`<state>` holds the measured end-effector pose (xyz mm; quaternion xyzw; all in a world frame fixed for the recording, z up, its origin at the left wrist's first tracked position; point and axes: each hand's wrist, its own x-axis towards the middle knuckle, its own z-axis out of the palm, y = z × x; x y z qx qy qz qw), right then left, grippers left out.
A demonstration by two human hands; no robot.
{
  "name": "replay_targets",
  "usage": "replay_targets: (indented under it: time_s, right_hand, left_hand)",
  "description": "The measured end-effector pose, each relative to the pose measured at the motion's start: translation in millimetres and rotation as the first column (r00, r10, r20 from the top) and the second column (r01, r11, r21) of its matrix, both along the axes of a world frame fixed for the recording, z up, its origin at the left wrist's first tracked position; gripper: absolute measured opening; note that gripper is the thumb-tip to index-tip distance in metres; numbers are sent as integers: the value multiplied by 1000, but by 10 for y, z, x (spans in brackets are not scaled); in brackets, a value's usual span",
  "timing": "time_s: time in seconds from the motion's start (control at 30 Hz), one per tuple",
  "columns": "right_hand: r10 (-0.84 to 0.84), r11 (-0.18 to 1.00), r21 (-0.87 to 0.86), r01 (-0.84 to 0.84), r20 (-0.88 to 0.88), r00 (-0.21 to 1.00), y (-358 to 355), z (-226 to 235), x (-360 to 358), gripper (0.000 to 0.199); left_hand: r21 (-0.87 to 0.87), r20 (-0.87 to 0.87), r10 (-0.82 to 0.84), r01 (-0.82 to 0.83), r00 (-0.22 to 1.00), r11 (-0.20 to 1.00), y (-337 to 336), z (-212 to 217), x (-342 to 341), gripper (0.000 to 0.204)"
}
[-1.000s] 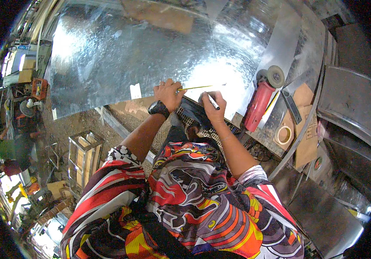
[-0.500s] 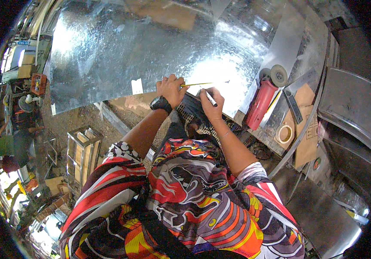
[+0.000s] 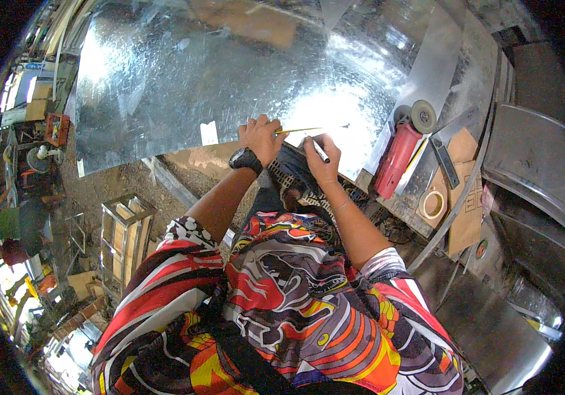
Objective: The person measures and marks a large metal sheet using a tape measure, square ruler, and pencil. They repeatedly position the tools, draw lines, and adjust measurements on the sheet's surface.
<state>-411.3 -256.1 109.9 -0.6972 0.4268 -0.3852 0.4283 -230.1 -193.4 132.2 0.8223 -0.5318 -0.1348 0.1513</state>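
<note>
Two hands [image 3: 260, 141] [image 3: 324, 162], one marker [image 3: 322, 153], probably one tape [image 3: 301, 129]

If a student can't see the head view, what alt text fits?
The left hand holds a yellow measuring tape on a shiny metal sheet; the right hand grips a marker. A red grinder lies to the right.

A red angle grinder [image 3: 397, 158] is lying on the right, its disc at the far end. A dark flat bar [image 3: 445, 163] is resting just beside it, and a cream tape roll [image 3: 421, 207] is sitting near brown cardboard [image 3: 465, 230]. Leftward, a rectangular metal frame [image 3: 129, 240] is standing, with an orange-red box [image 3: 58, 130] sitting beyond it.
</note>
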Motion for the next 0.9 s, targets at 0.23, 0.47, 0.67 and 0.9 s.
replay_targets:
  time_s: [0.23,0.47,0.67,0.9]
  right_hand:
    - [-3,995,98,-7,101,995,16,55,13,18]
    - [-35,994,111,21,124,992,21,-134,-71,20]
    - [-24,978,207,-5,137,990,1,-193,-82,17]
    - [-35,987,162,23,72,997,-3,-23,-38,15]
  left_hand:
    - [-1,-13,0,0,1000,1000,7,-42,13,26]
    - [24,-55,-6,7,998,1000,-14,56,12,27]
    - [34,-39,9,-7,999,999,-36,70,13,27]
    - [60,-50,10,-7,999,998,-78,120,-23,27]
